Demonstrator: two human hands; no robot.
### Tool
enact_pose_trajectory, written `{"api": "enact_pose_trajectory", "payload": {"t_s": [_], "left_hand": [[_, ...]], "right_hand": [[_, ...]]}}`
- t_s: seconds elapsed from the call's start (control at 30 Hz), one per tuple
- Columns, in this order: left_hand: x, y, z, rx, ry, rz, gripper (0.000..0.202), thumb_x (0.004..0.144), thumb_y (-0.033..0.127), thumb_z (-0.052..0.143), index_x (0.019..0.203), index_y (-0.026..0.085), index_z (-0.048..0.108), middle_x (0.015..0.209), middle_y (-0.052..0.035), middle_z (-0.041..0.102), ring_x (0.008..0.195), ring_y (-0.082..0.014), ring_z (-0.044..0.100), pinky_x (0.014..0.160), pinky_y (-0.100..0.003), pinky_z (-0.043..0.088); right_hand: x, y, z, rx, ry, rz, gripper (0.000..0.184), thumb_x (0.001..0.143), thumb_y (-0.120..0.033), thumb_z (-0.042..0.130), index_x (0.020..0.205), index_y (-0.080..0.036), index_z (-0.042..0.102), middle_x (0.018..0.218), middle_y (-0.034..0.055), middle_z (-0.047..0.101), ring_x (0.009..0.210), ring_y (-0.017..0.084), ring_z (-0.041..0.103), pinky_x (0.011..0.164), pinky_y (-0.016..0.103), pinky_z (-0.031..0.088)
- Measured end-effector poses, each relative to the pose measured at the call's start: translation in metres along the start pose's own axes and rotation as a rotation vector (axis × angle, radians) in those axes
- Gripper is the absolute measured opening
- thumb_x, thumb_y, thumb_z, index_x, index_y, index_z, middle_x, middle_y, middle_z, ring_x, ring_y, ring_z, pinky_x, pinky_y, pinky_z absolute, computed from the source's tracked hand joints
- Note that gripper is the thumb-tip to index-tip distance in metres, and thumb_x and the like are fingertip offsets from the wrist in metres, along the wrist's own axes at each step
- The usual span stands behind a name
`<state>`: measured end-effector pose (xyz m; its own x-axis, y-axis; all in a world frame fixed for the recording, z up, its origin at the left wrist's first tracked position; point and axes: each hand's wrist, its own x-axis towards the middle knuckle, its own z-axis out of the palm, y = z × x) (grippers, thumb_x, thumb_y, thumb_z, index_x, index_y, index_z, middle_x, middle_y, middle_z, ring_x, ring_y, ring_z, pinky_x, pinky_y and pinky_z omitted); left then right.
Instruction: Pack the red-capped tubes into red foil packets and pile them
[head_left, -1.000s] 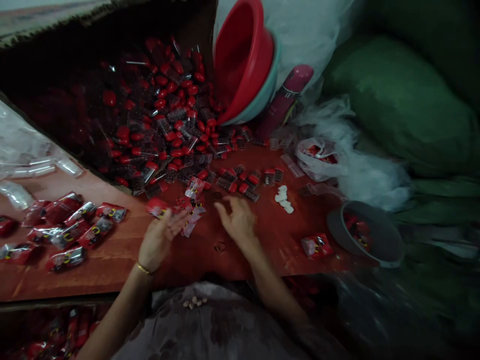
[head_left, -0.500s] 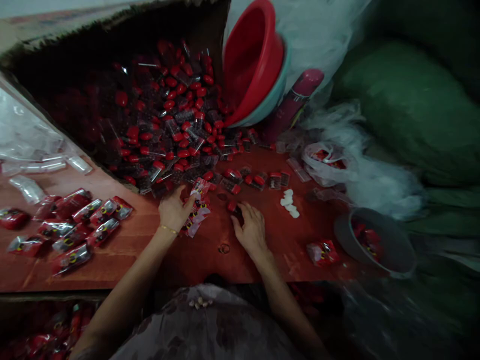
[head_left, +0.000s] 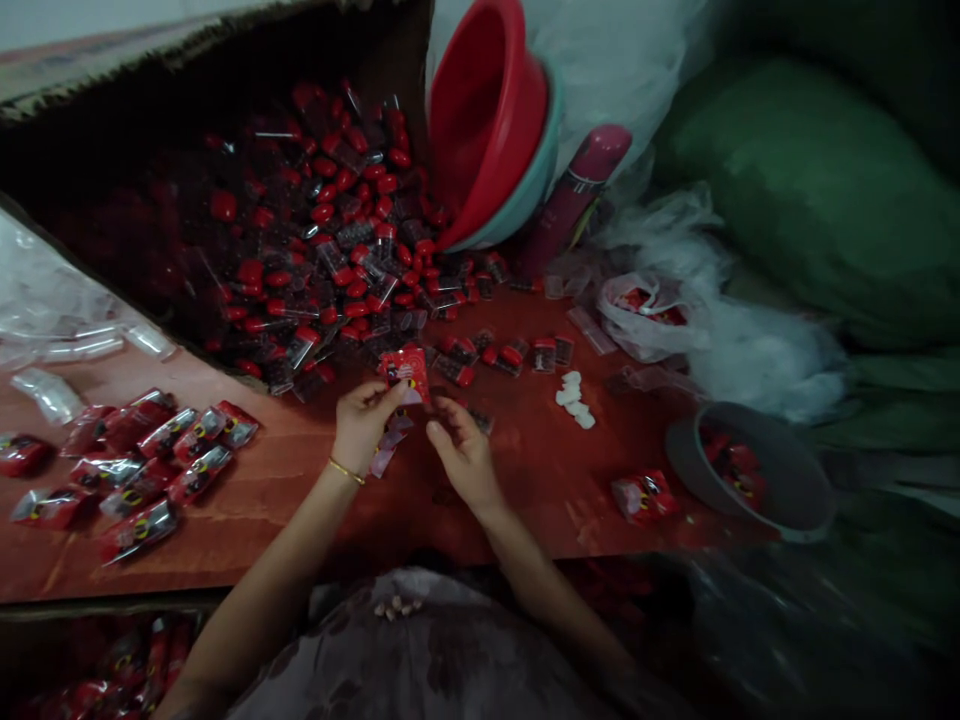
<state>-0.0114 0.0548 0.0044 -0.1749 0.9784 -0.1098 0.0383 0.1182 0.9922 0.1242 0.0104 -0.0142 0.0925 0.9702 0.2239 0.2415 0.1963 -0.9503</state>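
My left hand [head_left: 361, 428], with a thin gold bracelet at the wrist, pinches a small flat red printed bag [head_left: 407, 372] between thumb and fingers. Below it, more flat printed bags [head_left: 384, 448] lie fanned on the red tabletop, partly behind the hand. My right hand [head_left: 466, 455] is at the bag's right edge, thumb and fingers apart; whether a fingertip touches the bag is hard to see. Just behind those fingers lies a small clear container [head_left: 482, 422], partly hidden. Several red-capped clear containers [head_left: 457, 360] lie just beyond both hands.
A large carton [head_left: 225, 370] spills red-capped containers onto the table. Filled red packets [head_left: 142, 460] lie at left. Red basin [head_left: 487, 120], pink bottle [head_left: 577, 190], plastic bag [head_left: 645, 340], white pieces [head_left: 575, 400], another packet [head_left: 643, 497] and a grey tub [head_left: 690, 470] stand or lie rightward.
My left hand has lifted one printed bag off the fanned ones. My right hand has moved left from a red-capped container to the bag's edge. The view has shifted slightly.
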Motion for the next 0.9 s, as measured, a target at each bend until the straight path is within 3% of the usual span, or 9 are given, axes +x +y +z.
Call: {"api": "enact_pose_trajectory", "payload": {"t_s": [0.07,0.13,0.27,0.4,0.53,0.67,0.77,0.9], "left_hand": [[-0.016,0.001,0.011,-0.175,-0.034,-0.063,0.031,0.059,0.045,0.073,0.061,0.015,0.064,0.056,0.0022,0.059,0.052,-0.0090,0.047,0.052,-0.022,0.035],[-0.029,0.000,0.019,-0.240,-0.033,-0.086,0.031,0.056,0.043,0.076,0.058,0.015,0.063,0.055,0.0026,0.058,0.052,-0.0080,0.046,0.053,-0.021,0.037],[-0.042,-0.005,0.020,-0.303,-0.091,-0.118,0.027,0.060,0.041,0.075,0.064,0.015,0.067,0.062,0.0009,0.063,0.059,-0.0094,0.052,0.062,-0.022,0.042],[-0.048,-0.008,0.010,-0.341,-0.167,-0.256,0.029,0.054,0.040,0.079,0.066,0.015,0.071,0.065,-0.0012,0.067,0.061,-0.0109,0.056,0.065,-0.023,0.045],[-0.052,-0.009,0.001,-0.412,-0.157,-0.513,0.036,0.044,0.037,0.084,0.069,0.014,0.071,0.069,-0.0037,0.069,0.061,-0.0121,0.059,0.061,-0.025,0.047],[-0.049,-0.008,-0.002,-0.471,-0.096,-0.478,0.037,0.040,0.034,0.086,0.067,0.013,0.070,0.066,-0.0035,0.069,0.060,-0.0117,0.060,0.062,-0.024,0.048],[-0.044,-0.006,-0.003,-0.464,-0.017,-0.419,0.037,0.040,0.033,0.086,0.067,0.012,0.070,0.063,-0.0022,0.069,0.055,-0.0094,0.058,0.058,-0.021,0.046],[-0.038,-0.003,-0.004,-0.483,0.027,-0.473,0.040,0.039,0.034,0.086,0.066,0.012,0.068,0.063,-0.0012,0.068,0.053,-0.0078,0.058,0.054,-0.019,0.045]], "right_hand": [[0.002,-0.003,0.011,0.200,0.021,0.094,0.029,0.085,-0.038,0.051,0.105,-0.019,0.059,0.097,0.0042,0.068,0.087,0.017,0.062,0.079,0.029,0.048],[0.002,-0.003,0.015,0.220,0.085,0.133,0.024,0.085,-0.038,0.050,0.089,-0.018,0.062,0.080,0.0012,0.066,0.074,0.014,0.060,0.069,0.025,0.047],[-0.005,0.003,0.006,-0.026,0.088,0.061,0.030,0.085,-0.035,0.048,0.061,-0.018,0.052,0.053,-0.0042,0.047,0.052,0.009,0.043,0.051,0.021,0.034],[-0.017,0.012,0.000,-0.214,0.057,-0.038,0.034,0.087,-0.031,0.044,0.055,-0.020,0.040,0.049,-0.0056,0.038,0.047,0.009,0.036,0.049,0.022,0.028],[-0.022,0.013,0.006,-0.258,0.024,-0.087,0.033,0.089,-0.028,0.042,0.057,-0.021,0.041,0.053,-0.0037,0.045,0.051,0.010,0.042,0.052,0.022,0.032],[-0.020,0.007,0.009,-0.213,-0.080,-0.133,0.024,0.090,-0.028,0.041,0.072,-0.020,0.054,0.067,0.0005,0.059,0.065,0.013,0.055,0.061,0.023,0.042],[-0.014,0.007,-0.007,-0.252,-0.059,-0.147,0.020,0.090,-0.030,0.041,0.094,-0.020,0.059,0.087,0.0044,0.066,0.081,0.016,0.060,0.074,0.027,0.046],[0.000,0.025,-0.045,-0.687,0.082,-0.120,0.037,0.086,-0.042,0.047,0.109,-0.014,0.057,0.109,0.0149,0.062,0.102,0.027,0.053,0.089,0.044,0.041]]}}
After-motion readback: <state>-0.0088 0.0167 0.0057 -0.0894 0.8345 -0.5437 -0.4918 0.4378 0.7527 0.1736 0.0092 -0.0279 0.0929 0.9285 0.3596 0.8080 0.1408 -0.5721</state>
